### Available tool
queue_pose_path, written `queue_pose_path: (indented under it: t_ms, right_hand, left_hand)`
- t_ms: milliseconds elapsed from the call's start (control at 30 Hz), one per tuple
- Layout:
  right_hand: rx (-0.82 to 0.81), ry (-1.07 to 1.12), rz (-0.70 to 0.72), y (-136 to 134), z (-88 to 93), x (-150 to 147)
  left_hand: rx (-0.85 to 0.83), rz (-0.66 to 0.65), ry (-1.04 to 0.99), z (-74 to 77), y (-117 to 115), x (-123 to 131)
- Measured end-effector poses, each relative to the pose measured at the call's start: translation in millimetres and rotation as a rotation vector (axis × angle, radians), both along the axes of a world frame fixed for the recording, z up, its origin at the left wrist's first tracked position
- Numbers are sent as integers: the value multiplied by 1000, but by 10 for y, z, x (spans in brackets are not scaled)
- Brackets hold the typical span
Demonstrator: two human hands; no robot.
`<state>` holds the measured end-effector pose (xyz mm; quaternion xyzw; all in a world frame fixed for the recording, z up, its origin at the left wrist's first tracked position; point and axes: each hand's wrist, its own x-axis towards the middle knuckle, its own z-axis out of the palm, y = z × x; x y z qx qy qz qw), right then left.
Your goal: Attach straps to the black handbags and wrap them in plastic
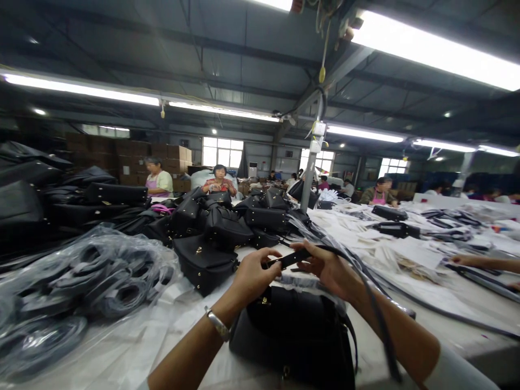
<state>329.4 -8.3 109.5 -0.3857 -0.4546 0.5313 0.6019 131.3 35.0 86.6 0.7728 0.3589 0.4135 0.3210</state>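
Observation:
A long black strap with small metal studs is stretched between my two hands. My left hand pinches its end, and a silver bracelet circles that wrist. My right hand grips the strap farther along; the rest of it drapes over my right forearm and hangs down. Directly below stands a black handbag with gold-coloured hardware, close to me on the table. Another black handbag with a gold clasp lies just beyond my left hand.
Coiled grey straps in clear plastic cover the left side. Black bags are heaped ahead, near a metal post. White sheets spread to the right, where another person's hands hold dark strips. Several people sit farther back.

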Motion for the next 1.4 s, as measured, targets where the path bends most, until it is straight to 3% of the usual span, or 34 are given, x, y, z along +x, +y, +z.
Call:
queue_pose_path:
  t_ms: [133, 400, 633, 800, 900, 1033, 1100, 1200, 1400]
  right_hand:
    - [2, 127, -81, 111, 55, 276]
    - [136, 278, -55, 49, 124, 772]
    - [312, 260, -132, -81, 112, 914]
    - [430, 245, -182, -76, 209, 906]
    - [362, 29, -135, -162, 294, 791]
    - [101, -707, 23, -335, 367, 470]
    - [25, -974, 64, -377, 372, 320]
    - [4, -1135, 46, -348, 354, 212]
    - [36, -1204, 90, -230, 310, 63]
  left_hand:
    - [-23, -52, -16, -22, 24, -46]
    - [15, -46, 20, -8, 31, -98]
    - [35, -133, -49, -11, 7, -146]
    - [155, -83, -117, -116, -5, -206]
    - [164, -65, -171, -188, -10, -220]
    - [43, -53, -261, -251, -15, -212]
    - [19, -60, -287, -257, -21, -209]
    - [2, -44, -307, -243, -42, -214]
    - [56, -84, -263, -230, -115, -178]
